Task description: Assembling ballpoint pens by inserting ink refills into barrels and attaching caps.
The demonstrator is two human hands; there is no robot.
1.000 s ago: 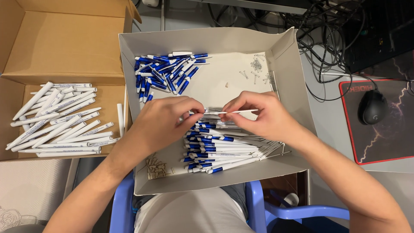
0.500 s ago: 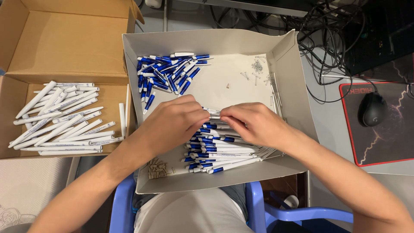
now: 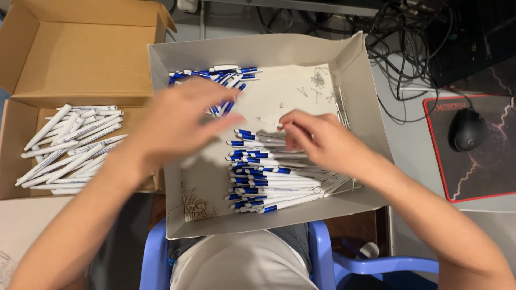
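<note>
I see my left hand [image 3: 180, 121] left of the frame's centre, blurred, spread flat with the fingers reaching toward the heap of blue pen parts [image 3: 215, 80] at the top of the grey tray [image 3: 371, 129]. I cannot tell whether it has hold of anything; the blur hides the fingertips. My right hand [image 3: 322, 139] sits just right of centre, fingers curled in loosely, with the fingertips [image 3: 287, 126] pinched on a thin white pen piece [image 3: 267, 121] that points left over the bare floor of the tray.

Below that hand, in the lower middle of the frame, lies a stack of white pens with blue ends [image 3: 274, 180], laid side by side with the blue ends to the left. The heel of my right hand rests over the upper right part of the stack. A little clump of small springs [image 3: 194, 207] lies in the tray's lower left corner, and a scatter of tiny metal bits [image 3: 317, 83] near its upper right corner.

At the left of the frame an open cardboard box [image 3: 80, 53] holds a loose pile of white pens [image 3: 72, 142]. At the far right a black mouse [image 3: 466, 130] rests on a dark mouse pad with a red edge [image 3: 484, 172], below a tangle of black cables [image 3: 403, 37]. A blue plastic chair [image 3: 322, 258] shows at the bottom.
</note>
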